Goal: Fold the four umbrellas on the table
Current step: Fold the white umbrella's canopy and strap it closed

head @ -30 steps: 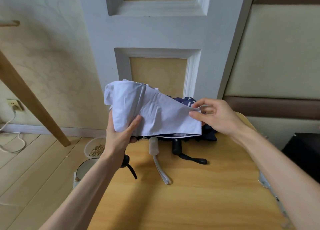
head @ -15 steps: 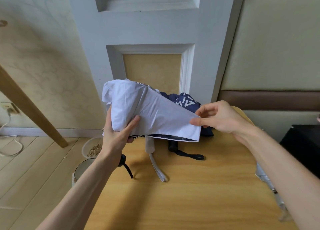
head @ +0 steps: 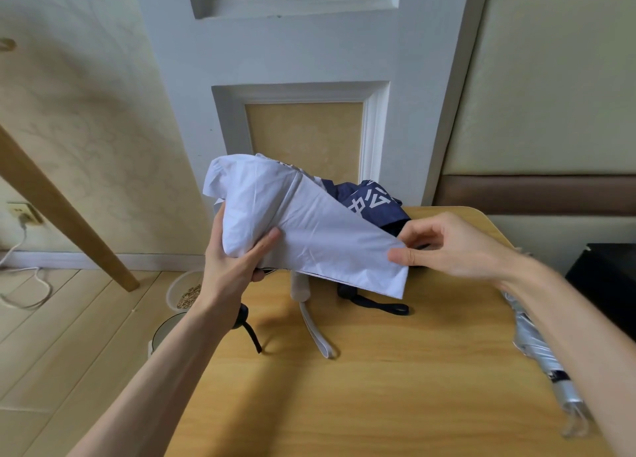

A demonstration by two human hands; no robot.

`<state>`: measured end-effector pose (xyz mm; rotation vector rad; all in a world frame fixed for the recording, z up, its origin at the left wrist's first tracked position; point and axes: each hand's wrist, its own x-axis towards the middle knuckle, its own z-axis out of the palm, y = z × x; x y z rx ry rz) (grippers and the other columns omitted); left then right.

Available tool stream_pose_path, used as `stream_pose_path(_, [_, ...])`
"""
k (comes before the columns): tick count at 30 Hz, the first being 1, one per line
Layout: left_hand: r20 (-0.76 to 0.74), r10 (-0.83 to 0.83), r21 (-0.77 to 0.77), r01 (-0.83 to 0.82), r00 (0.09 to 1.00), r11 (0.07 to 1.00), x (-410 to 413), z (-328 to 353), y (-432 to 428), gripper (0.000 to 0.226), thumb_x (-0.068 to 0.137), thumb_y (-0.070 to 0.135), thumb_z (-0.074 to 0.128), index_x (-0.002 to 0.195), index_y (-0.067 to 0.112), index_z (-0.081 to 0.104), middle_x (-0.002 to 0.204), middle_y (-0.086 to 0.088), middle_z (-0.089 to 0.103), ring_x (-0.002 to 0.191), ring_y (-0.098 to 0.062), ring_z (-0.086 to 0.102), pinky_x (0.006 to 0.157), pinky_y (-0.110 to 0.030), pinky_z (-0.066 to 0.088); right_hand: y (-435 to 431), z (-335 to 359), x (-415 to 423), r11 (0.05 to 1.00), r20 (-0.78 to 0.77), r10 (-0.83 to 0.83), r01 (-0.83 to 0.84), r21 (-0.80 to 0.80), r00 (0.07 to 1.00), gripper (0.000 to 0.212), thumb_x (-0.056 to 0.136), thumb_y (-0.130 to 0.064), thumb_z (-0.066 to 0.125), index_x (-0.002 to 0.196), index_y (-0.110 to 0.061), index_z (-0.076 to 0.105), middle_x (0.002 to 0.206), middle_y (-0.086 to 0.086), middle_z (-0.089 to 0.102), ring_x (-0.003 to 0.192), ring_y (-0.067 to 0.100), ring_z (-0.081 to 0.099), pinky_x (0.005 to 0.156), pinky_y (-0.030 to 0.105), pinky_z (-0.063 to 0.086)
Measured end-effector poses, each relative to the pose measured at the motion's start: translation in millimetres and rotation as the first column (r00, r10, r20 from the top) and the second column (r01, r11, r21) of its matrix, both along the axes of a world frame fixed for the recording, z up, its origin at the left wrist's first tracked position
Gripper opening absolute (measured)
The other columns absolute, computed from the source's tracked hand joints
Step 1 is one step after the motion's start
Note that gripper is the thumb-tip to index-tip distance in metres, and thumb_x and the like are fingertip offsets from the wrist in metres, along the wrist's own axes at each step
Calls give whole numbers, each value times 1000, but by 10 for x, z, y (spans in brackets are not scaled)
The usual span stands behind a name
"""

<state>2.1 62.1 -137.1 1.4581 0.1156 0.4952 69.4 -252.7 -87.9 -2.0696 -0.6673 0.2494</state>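
The white canopy (head: 309, 229) hides most of the navy umbrella (head: 371, 201) (its lettering partly), and the silver umbrella (head: 528, 343) looks blurred.

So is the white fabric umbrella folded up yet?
Not yet: the white fabric umbrella hangs loose; the left hand grips its bunched part, the right hand pinches a spread flap's edge.
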Motion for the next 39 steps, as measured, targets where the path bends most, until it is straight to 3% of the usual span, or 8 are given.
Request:
stream_pose_path(4, [-17, 26, -27, -26, 1000, 999, 30, -40, 7, 69, 81, 38, 91, 136, 57, 53, 133, 12, 62, 111, -20, 67, 65, -24, 57, -10, -44, -7, 986, -55, -68, 75, 149, 996, 16, 90, -12, 79, 105, -5, 76, 97, 7, 82, 84, 14, 77, 80, 27, 62])
stream_pose_path(8, [-42, 64, -48, -66, 997, 997, 47, -72, 33, 72, 81, 37, 90, 140, 51, 51, 136, 10, 60, 115, -24, 66, 64, -24, 58, 8, -22, -10, 990, -80, -25, 36, 138, 996, 21, 95, -1, 71, 111, -13, 78, 97, 5, 82, 76, 7, 74, 73, 21, 60])
stream_pose_path(14, [-27, 59, -91, -61, 998, 994, 56, -66, 75, 82, 76, 40, 95, 145, 45, 51, 137, 6, 61, 107, -21, 67, 59, -21, 55, 90, -36, -22, 986, -117, -31, 49, 161, 993, 12, 99, -19, 73, 108, -16, 80, 103, 3, 80, 95, 10, 73, 79, 22, 58])
stream_pose_path(18, [-14, 50, -77, -51, 999, 996, 53, -49, 79, 79, 76, 38, 94, 142, 45, 53, 136, 4, 62, 97, -17, 65, 59, -22, 54, 225, -108, -35, 966, -77, -84, 101, 238, 993, 17, 94, -23, 75, 95, -7, 79, 97, 9, 80, 83, 10, 71, 71, 23, 56])
stream_pose_path(24, [-17, 40, -29, -41, 999, 999, 34, -63, 61, 78, 78, 39, 90, 145, 48, 50, 132, 9, 60, 99, -17, 64, 60, -22, 53, 139, -210, -78, 981, -145, 35, -6, 196, 989, 28, 101, -29, 65, 105, -6, 81, 113, 14, 78, 109, 31, 71, 98, 39, 56])
stream_pose_path(29, [-16, 43, 0, -43, 999, 999, 50, -74, -18, 66, 84, 29, 90, 131, 57, 53, 125, 9, 60, 90, -18, 62, 60, -28, 53, 108, -322, -90, 972, -145, -44, 76, 224, 989, 18, 99, -21, 69, 107, -10, 81, 105, 2, 82, 103, 17, 76, 86, 22, 59])
stream_pose_path(33, [-9, 68, -13, -68, 998, 998, 69, -104, -44, 63, 85, 25, 89, 136, 45, 58, 121, 1, 61, 78, -18, 59, 55, -31, 52, 102, -342, -30, 946, -165, -141, 182, 268, 976, 23, 87, -22, 82, 101, -5, 76, 91, 9, 81, 84, 19, 75, 74, 25, 61])
stream_pose_path(39, [-10, 75, -21, -75, 997, 997, 71, -95, -9, 68, 82, 27, 90, 140, 41, 57, 123, 3, 63, 84, -17, 62, 58, -33, 55, 78, -256, -43, 974, -62, -109, 119, 194, 992, 14, 98, -17, 71, 98, -7, 80, 90, -2, 79, 81, 7, 71, 73, 20, 58])
